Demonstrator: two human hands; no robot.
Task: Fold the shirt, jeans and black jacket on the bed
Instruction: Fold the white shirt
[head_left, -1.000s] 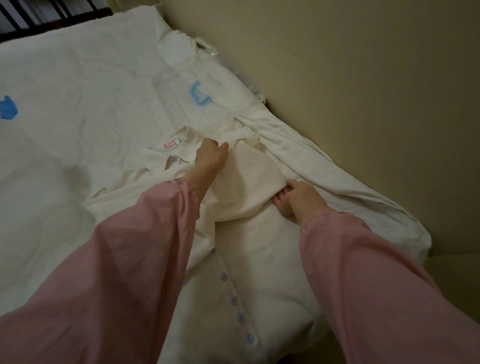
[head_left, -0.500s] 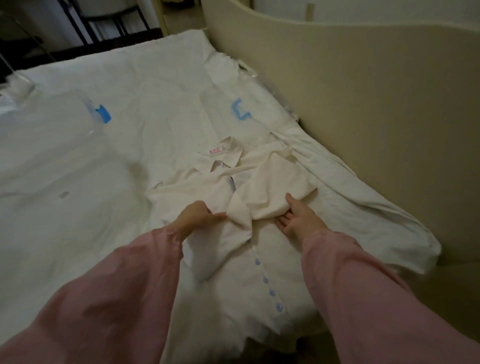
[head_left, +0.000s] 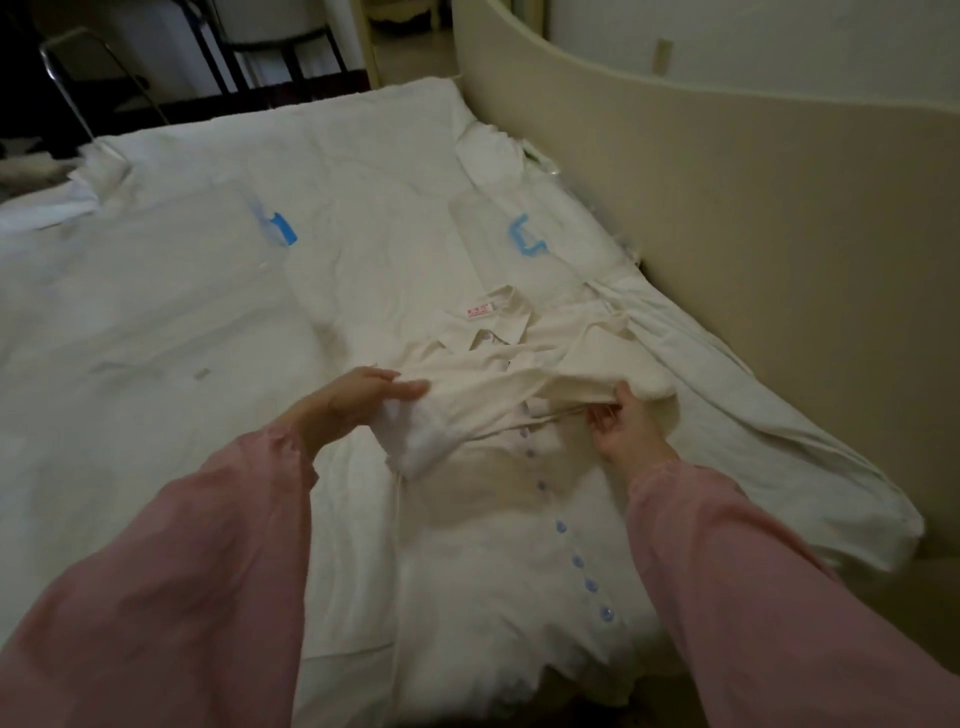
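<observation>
The lower hem of the cream button-front shirt (head_left: 483, 483) was washed out in glare and hard to separate from the white-sheeted bed (head_left: 156, 338) beneath it, and both forearms in loose pink sleeves (head_left: 182, 571) covered the cloth on either side of the shirt's front. The left hand (head_left: 358, 400) was motion-blurred at the shirt's left shoulder. Its fingers lay straight across a folded sleeve and the thumb was hidden beneath, so I cannot tell whether it pinched the fabric. The right hand (head_left: 626, 431), at the shirt's right side, had its fingers curled round the edge of the other folded-in sleeve, grasping it slightly raised off the chest. The shirt lay face up on the bed, collar pointing away, with a small pink-lettered label (head_left: 479, 312) inside the neck and a row of pale blue buttons (head_left: 576, 561) running down its front. Beyond the collar, two blue marks (head_left: 280, 228) (head_left: 524, 239) showed on the sheet. A cream curved panel (head_left: 753, 234) stood to the shirt's right.
</observation>
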